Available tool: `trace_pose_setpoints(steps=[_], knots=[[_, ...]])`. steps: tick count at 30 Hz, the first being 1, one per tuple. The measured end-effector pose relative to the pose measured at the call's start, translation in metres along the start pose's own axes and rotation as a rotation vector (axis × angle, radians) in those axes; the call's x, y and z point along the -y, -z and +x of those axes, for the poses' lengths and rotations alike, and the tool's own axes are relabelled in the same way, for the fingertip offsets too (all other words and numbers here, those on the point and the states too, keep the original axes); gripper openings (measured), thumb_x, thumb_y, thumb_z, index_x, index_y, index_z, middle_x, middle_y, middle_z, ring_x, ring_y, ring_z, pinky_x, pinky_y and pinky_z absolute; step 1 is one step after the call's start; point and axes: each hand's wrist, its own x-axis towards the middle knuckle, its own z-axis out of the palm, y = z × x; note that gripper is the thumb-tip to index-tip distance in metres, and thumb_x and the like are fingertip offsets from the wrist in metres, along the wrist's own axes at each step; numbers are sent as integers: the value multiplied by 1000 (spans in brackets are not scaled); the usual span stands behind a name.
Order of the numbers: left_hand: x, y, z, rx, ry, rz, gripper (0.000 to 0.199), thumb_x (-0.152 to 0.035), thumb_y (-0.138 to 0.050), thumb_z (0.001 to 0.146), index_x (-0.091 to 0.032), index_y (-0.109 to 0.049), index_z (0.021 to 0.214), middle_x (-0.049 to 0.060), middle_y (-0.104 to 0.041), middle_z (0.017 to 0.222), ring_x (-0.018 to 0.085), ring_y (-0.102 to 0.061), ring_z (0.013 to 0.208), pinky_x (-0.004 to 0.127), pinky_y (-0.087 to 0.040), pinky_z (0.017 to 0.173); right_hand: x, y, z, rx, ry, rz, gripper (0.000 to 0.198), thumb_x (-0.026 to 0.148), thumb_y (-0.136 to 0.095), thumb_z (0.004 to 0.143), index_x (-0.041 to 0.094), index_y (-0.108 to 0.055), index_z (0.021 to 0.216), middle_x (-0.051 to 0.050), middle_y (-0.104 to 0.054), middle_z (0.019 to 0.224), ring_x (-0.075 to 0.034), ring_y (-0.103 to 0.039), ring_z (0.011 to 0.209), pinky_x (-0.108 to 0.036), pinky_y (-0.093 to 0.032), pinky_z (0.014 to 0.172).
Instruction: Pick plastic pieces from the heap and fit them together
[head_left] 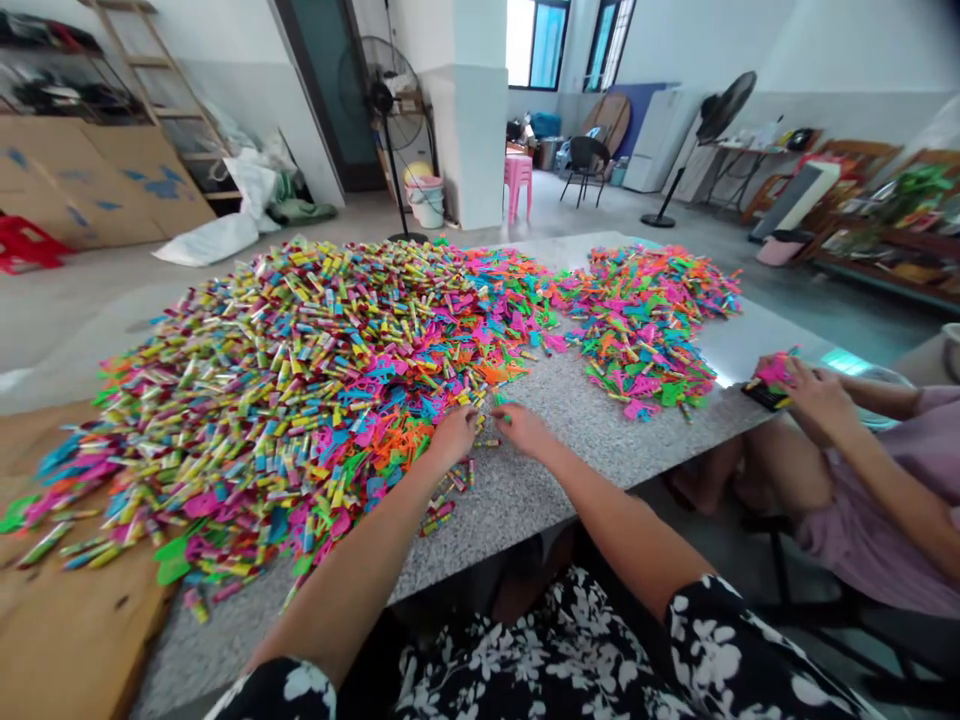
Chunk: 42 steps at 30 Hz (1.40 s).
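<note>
Over the grey speckled tabletop (555, 430), my left hand (454, 434) is closed at the near edge of a big heap of small coloured tubes (300, 330). What sits between its fingertips is too small to make out. Just to the right, my right hand (523, 430) pinches a small green plastic piece (500, 398). The two hands are close together but apart. Flat plastic shapes in orange, pink, blue and green (401, 440) lie beside my left hand, mixed with tubes. A few loose tubes (439, 515) lie nearer the table's front edge.
A second heap of coloured plastic pieces (649, 320) lies to the right. Another person's hands (814, 390) hold a pink piece and something dark at the table's right edge. A brown board (67, 620) is at the left. Beyond stand a fan (382, 97) and a pillar (480, 140).
</note>
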Motion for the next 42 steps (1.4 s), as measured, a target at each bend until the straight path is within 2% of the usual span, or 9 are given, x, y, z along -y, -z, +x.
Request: trace_pose_setpoints(steps=[4,8,12,16,19,23,30,36,42], knots=[[-13,-5,34,116,-255,175,36,-16,-66,85,-20,-77,118,16,-73,134,32,-62,129,45,-40,119,14,-30,-22,163,155,-455,24,24,-60,99,18,-78,114,-15,-72,126,-27,-70,110,-35,-53,97],[-36,-16,64,314,-354,255,45,-6,-68,75,-20,-79,116,16,-68,145,34,-54,142,47,-32,126,15,-32,-44,183,176,-539,24,30,-59,102,18,-77,113,-16,-71,125,-27,-71,104,-36,-54,93],[-51,-20,75,436,-326,408,40,0,-73,64,-21,-79,98,16,-66,147,40,-46,148,54,-30,126,-1,-26,-59,29,29,-301,8,22,-65,92,20,-72,92,-9,-74,99,-24,-71,92,-33,-54,85],[-52,-15,69,366,-376,303,27,-7,-82,62,-21,-71,83,15,-76,121,38,-59,133,49,-36,120,-15,-10,-63,-204,-208,303,12,32,-67,82,24,-59,85,3,-64,65,-16,-57,53,-27,-47,54],[-50,-13,51,213,-151,-48,22,-26,-82,76,-22,-67,92,9,-76,93,30,-71,103,42,-52,97,-11,5,-61,-319,-267,717,22,35,-65,72,26,-50,86,6,-62,59,-13,-48,42,-25,-41,43],[-56,-12,14,195,112,-672,52,-53,-84,79,-21,-64,114,7,-78,97,22,-75,88,33,-55,79,12,15,-57,-354,-214,998,31,34,-66,66,25,-51,91,5,-69,66,-13,-52,45,-24,-45,45],[-80,1,-34,239,145,-930,60,-55,-95,68,-20,-68,109,7,-79,103,22,-78,95,34,-60,84,39,15,-60,-359,-119,1101,29,38,-70,73,23,-60,95,5,-66,63,-12,-52,45,-25,-44,43],[-91,11,-46,272,99,-811,57,-58,-91,72,-19,-65,106,4,-78,92,18,-76,77,26,-56,68,45,27,-66,-393,-73,977,22,37,-68,75,22,-61,89,6,-60,55,-11,-47,39,-24,-37,38],[-96,18,-52,305,7,-585,46,-60,-77,83,-18,-61,96,-1,-71,66,9,-54,50,22,-43,53,51,40,-73,-353,-35,857,17,37,-64,81,22,-61,87,7,-58,53,-11,-47,39,-24,-34,37]])
